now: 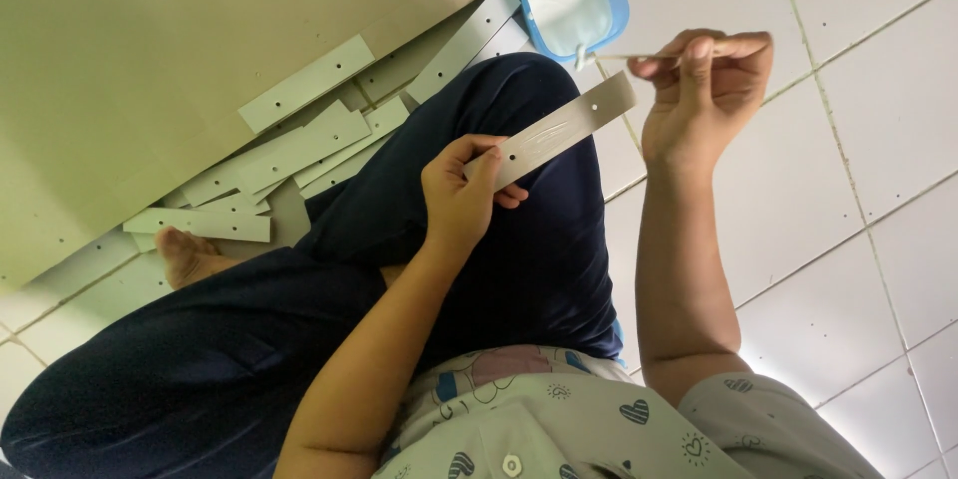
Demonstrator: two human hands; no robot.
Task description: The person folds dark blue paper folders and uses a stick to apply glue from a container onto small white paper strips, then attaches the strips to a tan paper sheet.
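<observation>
My left hand (461,202) grips one end of a long beige strip (564,128) with small holes, held slanted above my dark-trousered knee. A shiny wet smear runs along the strip's face. My right hand (707,90) pinches a thin stick (621,57) whose whitish tip points toward a blue tub of white paste (569,2) on the floor. The stick's tip hangs just at the tub's near edge, a little above the strip's far end.
Several similar holed strips (299,145) lie piled on the floor to the left, beside a large beige board (150,50). My bare foot (188,254) rests near the pile. White floor tiles (848,140) stretch to the right.
</observation>
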